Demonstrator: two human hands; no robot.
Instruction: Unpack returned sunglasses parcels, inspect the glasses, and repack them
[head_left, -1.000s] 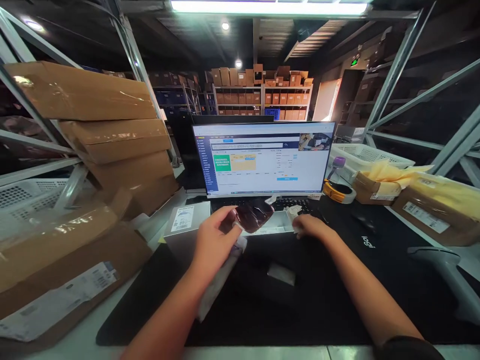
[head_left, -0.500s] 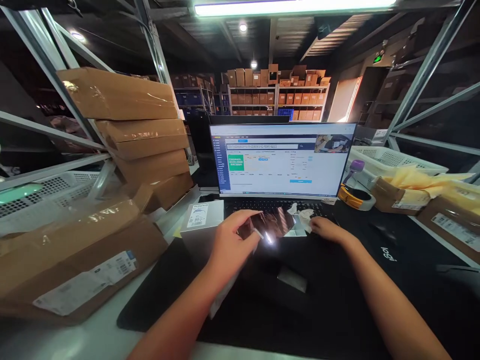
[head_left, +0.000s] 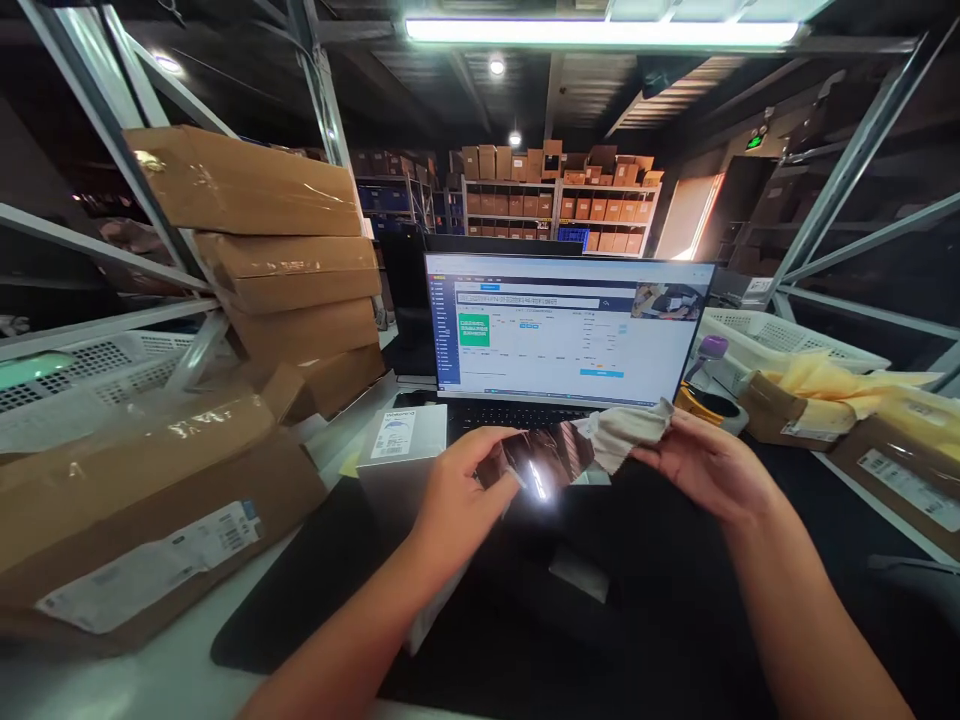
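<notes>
My left hand (head_left: pixel 465 490) pinches the left end of a shiny, dark brown, tinted sheet (head_left: pixel 551 452) that looks like a lens; a bright light glints off it. A light grey cloth (head_left: pixel 630 436) with a jagged edge meets the sheet's right end. The fingers of my right hand (head_left: pixel 712 465) are closed on the cloth's right side. Left of my left hand stands a silvery white box (head_left: pixel 401 437) with a printed label. A small flat grey piece (head_left: pixel 580 575) lies on the black desk mat (head_left: pixel 660 640) below.
Behind my hands stand a keyboard (head_left: pixel 517 414) and a lit monitor (head_left: pixel 525 350). Cardboard boxes (head_left: pixel 300 265) are stacked at the left, with another carton (head_left: pixel 150 500) in front. At the right are a tape roll (head_left: pixel 705 402), a white basket (head_left: pixel 795 335) and cartons holding yellow packets (head_left: pixel 825 380).
My right hand has come up with the grey cloth, now spread out against the sheet's right end. My left hand keeps its pinch, nearly in place. The view has shifted slightly.
</notes>
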